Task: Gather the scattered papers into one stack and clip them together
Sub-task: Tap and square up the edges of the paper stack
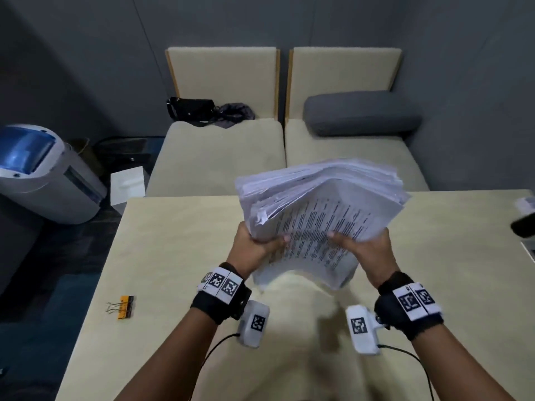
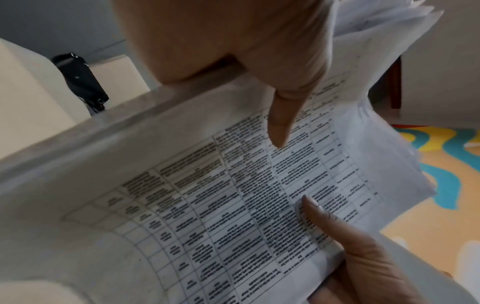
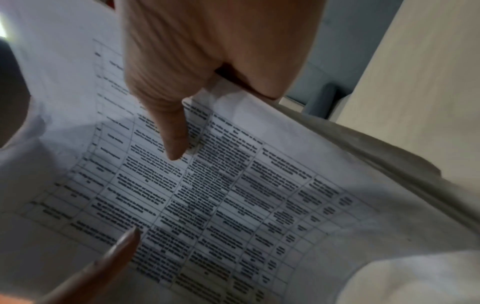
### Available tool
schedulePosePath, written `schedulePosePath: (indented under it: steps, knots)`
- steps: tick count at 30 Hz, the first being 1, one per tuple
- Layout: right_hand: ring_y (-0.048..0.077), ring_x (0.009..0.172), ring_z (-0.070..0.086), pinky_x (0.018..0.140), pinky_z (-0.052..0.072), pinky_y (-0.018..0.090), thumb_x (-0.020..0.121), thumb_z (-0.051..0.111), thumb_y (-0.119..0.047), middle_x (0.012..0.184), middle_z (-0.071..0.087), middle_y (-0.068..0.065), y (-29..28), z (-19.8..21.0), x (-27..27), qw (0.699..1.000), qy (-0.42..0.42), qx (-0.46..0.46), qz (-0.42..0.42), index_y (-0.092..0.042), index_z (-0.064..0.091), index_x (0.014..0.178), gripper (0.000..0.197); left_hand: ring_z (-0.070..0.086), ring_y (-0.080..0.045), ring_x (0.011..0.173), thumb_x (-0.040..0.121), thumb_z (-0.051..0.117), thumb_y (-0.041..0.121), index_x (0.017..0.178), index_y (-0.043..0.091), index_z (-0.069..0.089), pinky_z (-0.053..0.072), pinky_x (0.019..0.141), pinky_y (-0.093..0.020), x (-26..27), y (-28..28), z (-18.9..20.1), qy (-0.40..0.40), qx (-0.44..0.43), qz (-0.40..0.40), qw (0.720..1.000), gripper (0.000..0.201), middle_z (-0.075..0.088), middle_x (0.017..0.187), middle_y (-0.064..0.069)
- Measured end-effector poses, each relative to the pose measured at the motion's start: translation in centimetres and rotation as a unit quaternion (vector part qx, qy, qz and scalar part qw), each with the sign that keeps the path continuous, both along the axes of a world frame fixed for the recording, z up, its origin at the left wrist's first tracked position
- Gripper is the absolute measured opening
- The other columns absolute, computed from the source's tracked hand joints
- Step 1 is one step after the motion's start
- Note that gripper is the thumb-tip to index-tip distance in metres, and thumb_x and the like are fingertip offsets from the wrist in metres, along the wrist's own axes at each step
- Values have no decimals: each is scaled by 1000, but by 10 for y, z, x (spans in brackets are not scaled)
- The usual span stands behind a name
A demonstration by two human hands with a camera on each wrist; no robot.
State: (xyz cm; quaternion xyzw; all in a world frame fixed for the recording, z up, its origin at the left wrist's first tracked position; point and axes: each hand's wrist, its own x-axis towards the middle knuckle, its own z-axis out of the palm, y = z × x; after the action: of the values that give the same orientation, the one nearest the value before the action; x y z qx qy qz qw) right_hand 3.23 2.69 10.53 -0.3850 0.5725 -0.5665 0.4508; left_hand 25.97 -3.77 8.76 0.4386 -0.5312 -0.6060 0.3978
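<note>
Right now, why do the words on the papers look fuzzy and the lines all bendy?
Head view: the stack of papers is smeared, likely from motion, while the binder clip looks sharper. Left wrist view: the wide lens curves the table lines, and the left hand is out of focus. Right wrist view: dim and soft, with the right hand shading the page.

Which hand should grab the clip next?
Probably the left hand. The clip lies on the table on its side, while the right hand is farther off and can keep gripping the papers.
</note>
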Motion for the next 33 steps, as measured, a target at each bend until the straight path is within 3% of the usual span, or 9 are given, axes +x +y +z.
schedulePosePath:
  steps: [3, 8, 12, 14, 18, 22, 27, 30, 33]
  knots:
    - [13, 94, 72, 80, 59, 32, 69, 80, 7, 98, 76, -5, 17, 0, -1, 999, -14, -11, -38, -25, 66, 101, 47, 71, -19, 97, 69, 83, -2, 97, 29, 73, 57, 84, -36, -15, 12, -7, 2, -31, 41, 999, 43, 76, 100, -3]
    - [30, 101, 69, 77, 60, 35, 62, 86, 0, 90, 76, -2, 37, -24, -14, 997, -9, 63, -44, -19, 68, 97, 43, 68, -1, 88, 69, 81, -7, 112, 5, 65, 54, 76, -18, -27, 31, -25, -58, -22, 64, 996, 47, 71, 103, 1]
    - [15, 119, 59, 99, 50, 33, 57, 92, -13, 130, 60, -2, 31, 7, -38, 989, 147, -14, -32, -24, 44, 135, 92, 68, -6, 85, 71, 77, -11, 112, -2, 65, 57, 70, -20, -31, 29, -21, -51, -17, 67, 996, 43, 71, 104, -14]
    - [14, 136, 41, 111, 36, 35, 60, 91, -23, 148, 42, -5, 21, 39, -46, 930, 355, -89, -19, -26, 34, 143, 101, 68, -6, 84, 72, 78, -7, 108, 2, 68, 56, 72, -19, -34, 25, -17, -64, -33, 59, 996, 38, 72, 103, -14]
    - [23, 145, 28, 119, 23, 46, 69, 78, -44, 155, 32, 2, -11, 88, -25, 690, 697, -104, 166, -25, 29, 147, 94, 66, -8, 81, 71, 79, -9, 99, 13, 70, 55, 71, -17, -42, 17, -13, -75, -50, 40, 995, 37, 71, 100, -13]
    - [30, 96, 65, 72, 45, 34, 84, 64, -22, 105, 65, 8, -37, 90, 5, 597, 746, 0, 295, -18, 63, 112, 29, 65, 6, 72, 71, 79, -7, 102, 2, 71, 51, 67, -12, -56, 8, -12, -116, -84, 30, 989, 34, 71, 95, -12]
    - [27, 72, 61, 60, 38, 28, 82, 69, -35, 84, 70, 8, -45, 86, -46, 688, 694, -10, 213, -17, 71, 84, 18, 62, -13, 104, 61, 91, 21, 121, 16, 55, 50, 89, -33, -33, -6, -32, -196, -53, 89, 975, 70, 66, 114, 1]
    - [19, 67, 64, 54, 39, 26, 72, 84, -28, 70, 68, 8, -35, 73, -102, 828, 539, 14, 155, -13, 73, 74, 19, 50, -22, 122, 46, 92, 42, 140, 16, 41, 45, 100, -36, -11, -4, -45, -156, 34, 109, 981, 110, 51, 136, -7]
    - [4, 64, 60, 57, 48, 16, 63, 90, -15, 69, 66, 1, -21, 48, -132, 935, 337, 31, 108, -13, 70, 72, 22, 57, -25, 113, 35, 91, 59, 140, 18, 42, 51, 90, -31, -13, -1, -37, -29, 87, 75, 993, 123, 61, 124, -7]
